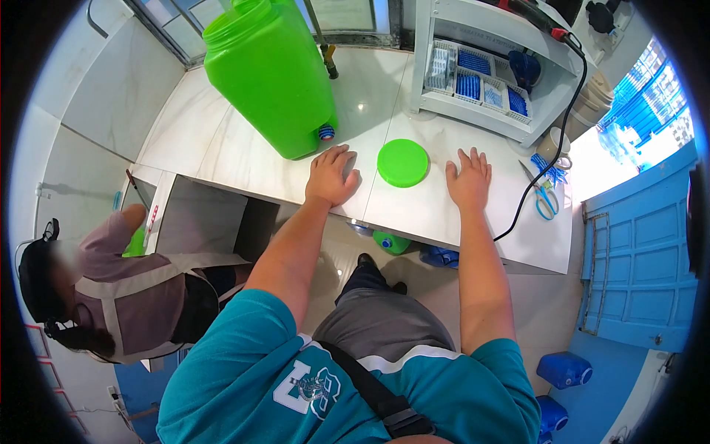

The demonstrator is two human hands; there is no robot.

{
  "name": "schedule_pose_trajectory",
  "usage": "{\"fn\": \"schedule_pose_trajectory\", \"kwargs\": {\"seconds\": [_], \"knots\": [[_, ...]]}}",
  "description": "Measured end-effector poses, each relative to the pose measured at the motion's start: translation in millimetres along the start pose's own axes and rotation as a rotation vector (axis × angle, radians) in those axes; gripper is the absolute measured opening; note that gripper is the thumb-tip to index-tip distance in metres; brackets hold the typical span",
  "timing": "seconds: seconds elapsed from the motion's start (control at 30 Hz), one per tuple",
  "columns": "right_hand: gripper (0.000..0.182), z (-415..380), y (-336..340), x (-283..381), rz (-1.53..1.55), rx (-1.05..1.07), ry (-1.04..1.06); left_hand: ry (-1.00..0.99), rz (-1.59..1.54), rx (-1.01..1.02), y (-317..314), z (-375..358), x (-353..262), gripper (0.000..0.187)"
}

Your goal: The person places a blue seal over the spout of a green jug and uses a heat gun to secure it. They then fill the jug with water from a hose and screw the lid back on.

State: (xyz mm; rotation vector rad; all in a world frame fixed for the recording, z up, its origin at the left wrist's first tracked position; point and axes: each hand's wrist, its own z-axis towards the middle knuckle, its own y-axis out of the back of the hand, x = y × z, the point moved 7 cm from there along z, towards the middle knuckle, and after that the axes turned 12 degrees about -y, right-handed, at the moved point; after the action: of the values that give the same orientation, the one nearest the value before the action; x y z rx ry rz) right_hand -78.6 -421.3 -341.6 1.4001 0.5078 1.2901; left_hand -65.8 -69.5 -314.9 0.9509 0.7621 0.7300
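My left hand (331, 176) lies on the white marbled counter (370, 96), fingers stretched out and holding nothing. Just beyond it stands a large bright green plastic jug (270, 81), its wide mouth uncovered and a small blue-ringed spout (326, 132) low on its side. Flat on the counter between my hands is a round green lid (403, 163). To the right of the lid, my right hand (470, 180) rests palm down with its fingers spread and nothing in it.
Blue-handled scissors (546, 200) and a black cable (568, 111) lie on the right. A white shelf unit (473, 118) holds baskets of blue packets. At left, a person in an apron (140, 303) works nearby. Blue containers (563, 370) stand on the floor, near a blue door (640, 251).
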Motion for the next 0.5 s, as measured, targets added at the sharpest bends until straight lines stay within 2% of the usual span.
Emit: {"fn": "schedule_pose_trajectory", "kwargs": {"seconds": [0.5], "knots": [[0.054, -0.1, 1.1, 0.4, 0.001, 0.006, 0.0, -0.007, 0.0, -0.008, -0.1, 0.3, -0.5, 0.051]]}}
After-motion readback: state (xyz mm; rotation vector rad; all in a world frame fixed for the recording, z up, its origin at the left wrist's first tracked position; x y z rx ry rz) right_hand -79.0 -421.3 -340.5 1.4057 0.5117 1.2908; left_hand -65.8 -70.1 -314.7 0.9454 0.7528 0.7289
